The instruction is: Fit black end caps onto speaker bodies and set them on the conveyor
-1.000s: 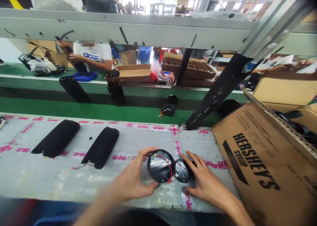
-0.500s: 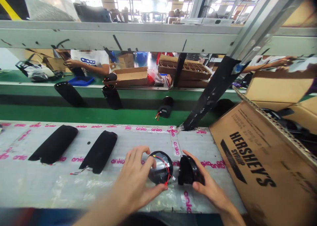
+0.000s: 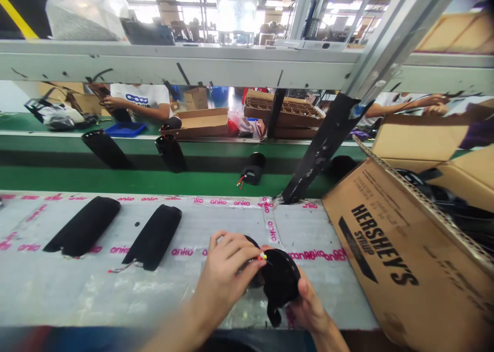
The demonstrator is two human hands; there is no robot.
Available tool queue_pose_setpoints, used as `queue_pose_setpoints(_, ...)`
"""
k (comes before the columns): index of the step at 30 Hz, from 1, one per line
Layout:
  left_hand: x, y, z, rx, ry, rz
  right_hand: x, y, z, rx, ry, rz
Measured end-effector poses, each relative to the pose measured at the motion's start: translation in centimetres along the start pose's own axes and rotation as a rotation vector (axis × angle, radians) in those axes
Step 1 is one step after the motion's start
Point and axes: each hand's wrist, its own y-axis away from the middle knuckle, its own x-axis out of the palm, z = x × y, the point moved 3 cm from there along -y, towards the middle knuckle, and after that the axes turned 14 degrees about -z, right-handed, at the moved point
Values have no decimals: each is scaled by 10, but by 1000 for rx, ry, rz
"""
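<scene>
A round black housing [image 3: 281, 280] sits tilted in the person's hands just above the near end of a workbench, with a short black tab [image 3: 274, 315] hanging from its lower edge. At far left, two long black padded covers [image 3: 82, 226] [image 3: 153, 237] lie on the bench's clear plastic sheet [image 3: 92, 290], which is printed in pink with "anko"; a thin wire [image 3: 122, 267] trails from the second cover. Next, the left hand [image 3: 227, 275] curves over a dark round disc [image 3: 250, 241], its fingers together, with their tips beside red and yellow wire leads [image 3: 262, 257]. The disc is mostly hidden and touches the housing. The right hand [image 3: 309, 305] clamps the housing from below and behind, with its thumb pressed against the black surface. Beyond the bench runs a green conveyor [image 3: 154, 183] carrying a black wired cylinder [image 3: 252, 169]. At far right, a Hershey's syrup carton [image 3: 386, 254] leans beside the bench.
</scene>
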Motion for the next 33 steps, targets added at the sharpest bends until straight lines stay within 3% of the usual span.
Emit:
queue_pose_setpoints(5, 5, -4, 6, -161, 55, 4, 11, -8, 22, 36, -14, -79)
queue_pose_setpoints(8, 10, -1, 11, -300, 58, -27, 17, -15, 38, -68, -14, -107)
queue_pose_setpoints(12, 13, -1, 12, -429, 72, -50, 19, -15, 52, -170, 56, -36)
queue_pose_setpoints(21, 8, -15, -1, -154, 111, 4, 9, -19, 63, -220, 215, 45)
queue_pose_setpoints(28, 9, -20, -2, -63, 68, 55, 10, -22, 81, -309, 337, 77)
queue_pose_setpoints(33, 11, -23, -2, -51, 22, 107, 16, -19, 103, -406, 466, 196)
